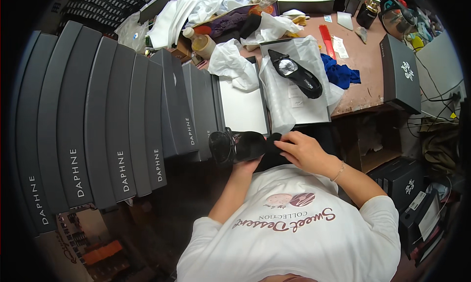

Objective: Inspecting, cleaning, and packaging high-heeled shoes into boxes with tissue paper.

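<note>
A black shoe (248,145) with a strap lies sideways in front of my body, its strapped end to the left. My left hand (251,164) grips it from below, fingers mostly hidden behind it. My right hand (303,152) is closed, thumb and fingers pinching a small dark piece at the shoe's right end; whether that is part of the shoe or a separate cloth, I cannot tell. Just beyond, another black shoe (297,76) rests on white tissue paper (282,113) in a box (319,116).
Dark grey shoeboxes (100,135) stand in a row at the left. Beside the tissue lies a white-lined box (241,105). A bottle (201,44), a red brush (326,39) and a blue cloth (342,72) sit on the table (365,93). A grey box lid (400,76) stands right.
</note>
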{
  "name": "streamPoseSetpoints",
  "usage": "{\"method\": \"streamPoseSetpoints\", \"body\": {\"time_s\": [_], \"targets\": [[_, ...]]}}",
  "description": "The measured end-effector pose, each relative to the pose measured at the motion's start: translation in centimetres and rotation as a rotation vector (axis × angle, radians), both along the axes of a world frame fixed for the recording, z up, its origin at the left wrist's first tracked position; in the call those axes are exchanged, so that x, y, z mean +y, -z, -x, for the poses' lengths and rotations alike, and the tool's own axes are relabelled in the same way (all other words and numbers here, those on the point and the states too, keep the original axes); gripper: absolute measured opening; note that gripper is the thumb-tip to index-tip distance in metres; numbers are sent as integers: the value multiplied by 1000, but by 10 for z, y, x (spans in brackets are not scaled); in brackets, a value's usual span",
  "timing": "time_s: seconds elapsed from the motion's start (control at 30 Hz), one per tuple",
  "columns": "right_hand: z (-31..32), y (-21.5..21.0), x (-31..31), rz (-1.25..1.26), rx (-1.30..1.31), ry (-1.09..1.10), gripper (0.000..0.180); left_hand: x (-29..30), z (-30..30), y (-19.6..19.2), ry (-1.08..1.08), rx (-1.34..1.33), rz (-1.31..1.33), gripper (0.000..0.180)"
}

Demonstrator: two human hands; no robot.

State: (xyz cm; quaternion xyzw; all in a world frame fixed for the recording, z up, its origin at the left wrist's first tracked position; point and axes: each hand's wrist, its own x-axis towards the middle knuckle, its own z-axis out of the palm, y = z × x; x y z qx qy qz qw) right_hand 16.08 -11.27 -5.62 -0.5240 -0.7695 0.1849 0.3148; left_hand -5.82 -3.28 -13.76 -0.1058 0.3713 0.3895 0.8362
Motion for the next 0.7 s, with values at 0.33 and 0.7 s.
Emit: {"method": "streamPoseSetpoints", "body": {"time_s": [0.33, 0.7], "targets": [[19, 30, 20, 535, 96, -285, 20, -29, -16, -7, 155, 429, -156, 34], [-4, -14, 4, 1, 44, -36, 26, -30, -20, -30, 154, 473, -186, 33]]}}
